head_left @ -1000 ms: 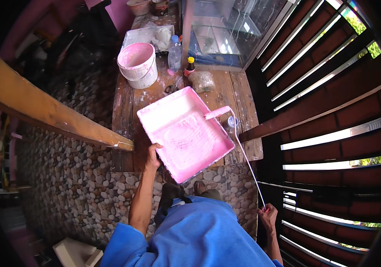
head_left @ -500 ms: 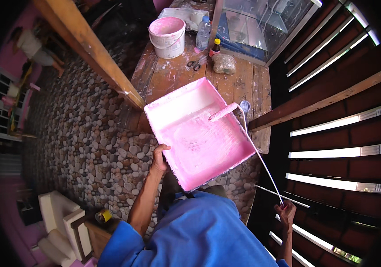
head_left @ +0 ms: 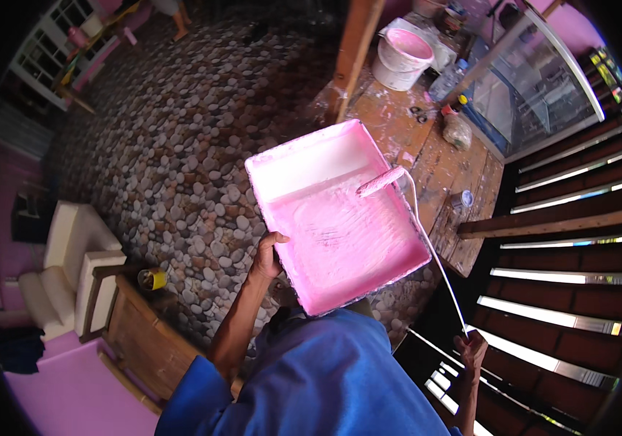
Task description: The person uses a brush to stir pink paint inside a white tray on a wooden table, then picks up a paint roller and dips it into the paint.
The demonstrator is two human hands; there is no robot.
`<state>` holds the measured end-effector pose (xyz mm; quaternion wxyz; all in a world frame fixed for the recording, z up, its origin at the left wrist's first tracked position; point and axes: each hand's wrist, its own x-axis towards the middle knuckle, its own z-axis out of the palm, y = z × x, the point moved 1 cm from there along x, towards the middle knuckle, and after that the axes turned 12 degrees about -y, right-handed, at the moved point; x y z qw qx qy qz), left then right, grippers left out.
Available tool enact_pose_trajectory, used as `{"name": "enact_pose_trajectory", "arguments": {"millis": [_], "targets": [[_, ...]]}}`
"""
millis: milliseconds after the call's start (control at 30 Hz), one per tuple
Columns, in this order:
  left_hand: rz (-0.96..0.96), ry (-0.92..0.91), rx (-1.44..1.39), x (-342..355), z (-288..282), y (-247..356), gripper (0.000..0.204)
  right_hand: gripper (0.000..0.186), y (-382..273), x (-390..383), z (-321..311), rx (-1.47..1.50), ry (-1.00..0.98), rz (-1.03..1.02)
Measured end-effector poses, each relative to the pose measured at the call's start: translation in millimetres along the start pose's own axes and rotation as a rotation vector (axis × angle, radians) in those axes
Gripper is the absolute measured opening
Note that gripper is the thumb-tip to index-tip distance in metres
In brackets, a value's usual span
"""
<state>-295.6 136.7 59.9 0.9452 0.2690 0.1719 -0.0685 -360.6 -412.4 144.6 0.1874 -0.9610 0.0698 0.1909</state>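
In front of my body I carry a square paint tray (head_left: 340, 232) coated in pink paint, whiter at its far left end. My left hand (head_left: 271, 253) grips its left edge, thumb over the rim and the other fingers hidden underneath. At the lower right, my right hand (head_left: 473, 347) is closed round the end of a long, thin-rodded paint roller. Its pink roller sleeve (head_left: 381, 182) rests at the tray's right rim, partly over the inside. The white rod (head_left: 438, 263) bends over that rim and runs down to my fist.
A wooden table (head_left: 471, 171) at the right bears a pink-stained bucket (head_left: 402, 59), a water bottle (head_left: 447, 80), scissors (head_left: 418, 114) and a small cup (head_left: 461, 200). Wooden posts (head_left: 354, 58) and a slatted wall stand near. An armchair (head_left: 71, 254) and a bench (head_left: 136, 334) are at the left.
My view has turned left, so the table and bucket sit farther right and more of the bench shows. The tray and roller stay in my hands, nearly unmoved relative to my body.
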Motion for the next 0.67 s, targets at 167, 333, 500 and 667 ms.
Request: {"name": "enact_pose_trajectory", "arguments": {"millis": [167, 333, 500, 667], "targets": [[0.090, 0.053, -0.041, -53.9, -54.0, 49.5, 0.061, 0.049, -72.2, 14.2, 26.4, 0.058, -0.052, -0.189], [0.243, 0.121, -0.128, -96.8, -108.8, 95.6, 0.058, 0.044, -163.9, 29.3, 53.3, 0.065, -0.103, -0.366], [0.391, 0.205, -0.138, -126.4, -154.9, 147.4, 0.059, 0.029, -244.5, 65.1, 84.5, 0.093, -0.166, -0.660], [0.531, 0.246, -0.214, -142.9, -195.7, 207.0, 0.060, 0.031, -336.5, 127.6, 106.7, -0.276, -0.215, -0.674]]}}
